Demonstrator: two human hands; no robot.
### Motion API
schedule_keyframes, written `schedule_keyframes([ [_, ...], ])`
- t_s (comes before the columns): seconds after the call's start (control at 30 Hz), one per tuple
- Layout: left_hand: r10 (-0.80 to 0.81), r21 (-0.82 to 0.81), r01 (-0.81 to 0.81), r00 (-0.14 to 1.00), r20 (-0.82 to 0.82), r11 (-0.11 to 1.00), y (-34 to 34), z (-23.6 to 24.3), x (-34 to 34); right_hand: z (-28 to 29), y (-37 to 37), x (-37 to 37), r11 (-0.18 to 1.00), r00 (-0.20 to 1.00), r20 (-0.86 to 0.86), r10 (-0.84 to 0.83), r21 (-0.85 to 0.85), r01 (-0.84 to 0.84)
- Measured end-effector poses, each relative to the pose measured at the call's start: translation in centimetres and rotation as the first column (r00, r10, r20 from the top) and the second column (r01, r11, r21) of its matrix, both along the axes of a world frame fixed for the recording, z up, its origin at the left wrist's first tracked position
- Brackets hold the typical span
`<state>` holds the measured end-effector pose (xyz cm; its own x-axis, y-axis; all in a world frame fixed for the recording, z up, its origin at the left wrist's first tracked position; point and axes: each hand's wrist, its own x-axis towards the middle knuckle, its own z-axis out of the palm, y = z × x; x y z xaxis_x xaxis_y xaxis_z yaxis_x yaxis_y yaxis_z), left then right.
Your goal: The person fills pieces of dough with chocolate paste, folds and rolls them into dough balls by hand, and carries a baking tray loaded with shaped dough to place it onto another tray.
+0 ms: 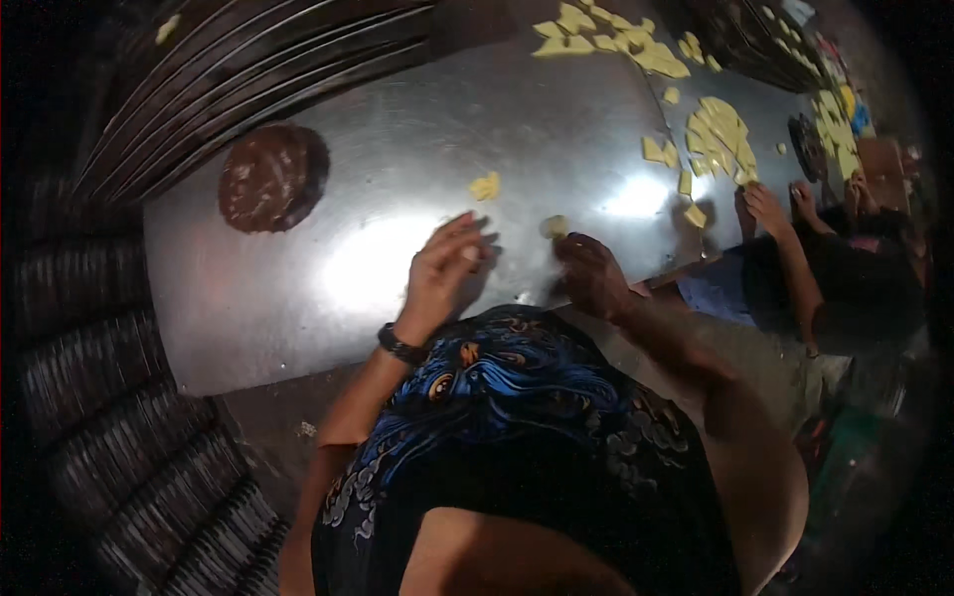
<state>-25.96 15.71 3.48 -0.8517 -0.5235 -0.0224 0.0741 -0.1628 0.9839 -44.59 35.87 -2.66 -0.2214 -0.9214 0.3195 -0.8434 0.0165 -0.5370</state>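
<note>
On the metal table [417, 159] in front of me lies a small crumpled piece of yellow dough [485, 186]. My left hand [439, 270], with a dark band at its wrist, hovers just nearer to me than that piece. Its fingers are bent and apart, and nothing shows in them. A small pale round of dough [556, 227] is at the fingertips of my right hand [594, 278], which is curled and in shadow. Blur hides exactly how those fingers meet the dough.
A glossy brown round mass [263, 179] sits at the table's left. Stacked dark trays [268, 74] line the far left. Flat yellow dough pieces [616, 40] lie at the far edge, with another heap [719, 137] at right. Other people's hands [763, 207] work there.
</note>
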Motion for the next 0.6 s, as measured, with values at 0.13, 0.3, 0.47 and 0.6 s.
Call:
schedule_keyframes([
  [0.13,0.182,0.037,-0.188,0.975,0.129,0.981,-0.4,0.0,0.5,3.5,-3.0,-2.5,0.895,0.970,-0.017,0.243,0.390,-0.217],
  [0.3,0.327,0.018,-0.333,0.934,0.143,0.943,-0.3,1.5,2.5,1.5,-7.1,-2.1,0.999,0.997,0.074,-0.036,0.022,0.034],
  [0.47,0.485,0.101,-0.510,0.852,0.200,0.854,-0.2,0.7,6.6,-1.1,-2.2,-4.6,0.961,0.954,-0.123,0.274,-0.008,-0.277],
  [0.6,0.458,0.159,-0.499,0.857,0.235,0.852,-0.6,0.2,7.6,-1.1,-5.1,-3.4,0.986,0.978,-0.155,-0.142,0.071,0.154],
])
